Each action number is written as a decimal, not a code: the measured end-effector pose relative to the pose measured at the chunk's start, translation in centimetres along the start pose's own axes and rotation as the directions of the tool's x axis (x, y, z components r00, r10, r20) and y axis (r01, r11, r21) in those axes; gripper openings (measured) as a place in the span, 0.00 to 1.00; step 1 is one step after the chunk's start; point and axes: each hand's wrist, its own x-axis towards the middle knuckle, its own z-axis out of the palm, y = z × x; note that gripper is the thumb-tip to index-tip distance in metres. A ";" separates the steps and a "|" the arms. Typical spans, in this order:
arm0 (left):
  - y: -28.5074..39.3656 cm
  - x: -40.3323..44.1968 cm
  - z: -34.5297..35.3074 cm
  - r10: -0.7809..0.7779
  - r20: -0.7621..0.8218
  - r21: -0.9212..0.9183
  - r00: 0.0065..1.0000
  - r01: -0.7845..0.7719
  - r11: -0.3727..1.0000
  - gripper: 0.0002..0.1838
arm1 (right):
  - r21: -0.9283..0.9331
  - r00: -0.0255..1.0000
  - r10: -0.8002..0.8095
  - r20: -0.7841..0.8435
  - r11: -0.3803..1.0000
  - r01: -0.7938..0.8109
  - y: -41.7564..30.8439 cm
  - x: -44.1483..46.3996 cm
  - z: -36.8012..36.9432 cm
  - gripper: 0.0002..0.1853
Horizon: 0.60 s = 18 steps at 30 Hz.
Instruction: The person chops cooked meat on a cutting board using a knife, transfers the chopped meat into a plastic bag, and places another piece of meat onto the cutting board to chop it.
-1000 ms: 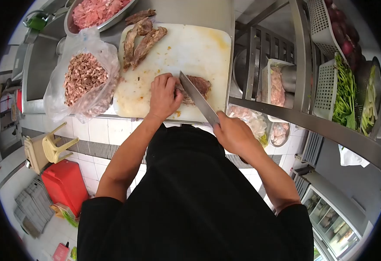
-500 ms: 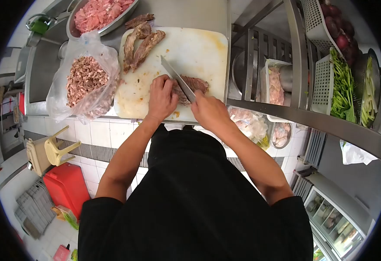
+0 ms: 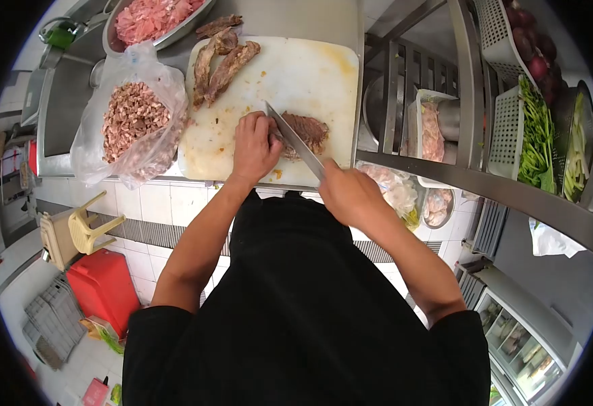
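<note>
My right hand (image 3: pixel 347 193) is closed round the handle of a long knife (image 3: pixel 296 143), whose blade lies across a piece of brown meat (image 3: pixel 309 132) near the front of the white cutting board (image 3: pixel 310 74). Curled fingers of my left hand (image 3: pixel 256 146) press on the meat's left end, close beside the blade. Several longer strips of brown meat (image 3: pixel 232 70) rest at the board's upper left. A clear plastic bag (image 3: pixel 168 101) of diced meat (image 3: pixel 133 118) stands left of the board.
A metal bowl (image 3: pixel 110 42) of pink meat is at the upper left, near a sink (image 3: pixel 60 122). To the right runs a metal rack (image 3: pixel 472 88) with baskets of greens (image 3: pixel 534 139) and red onions (image 3: pixel 526 40). A yellow stool (image 3: pixel 83 227) stands on the floor.
The knife and my right hand moved left and up over the meat, then back right and toward me. My left hand stays on the meat.
</note>
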 end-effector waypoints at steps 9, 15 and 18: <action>-0.5 0.0 0.1 0.013 -0.025 -0.040 1.000 -0.014 0.999 0.18 | -0.010 0.974 -0.030 -0.223 1.000 0.029 0.4 5.7 6.2 0.10; 0.6 -0.5 -0.9 0.066 0.018 -0.110 0.998 -0.064 0.992 0.18 | 0.007 0.939 -0.129 -0.318 0.990 0.138 -0.6 8.1 4.7 0.11; 0.7 -0.5 -1.2 0.024 -0.009 -0.097 1.000 -0.025 0.995 0.19 | -0.001 0.947 -0.155 -0.283 0.987 0.162 0.5 6.1 3.0 0.11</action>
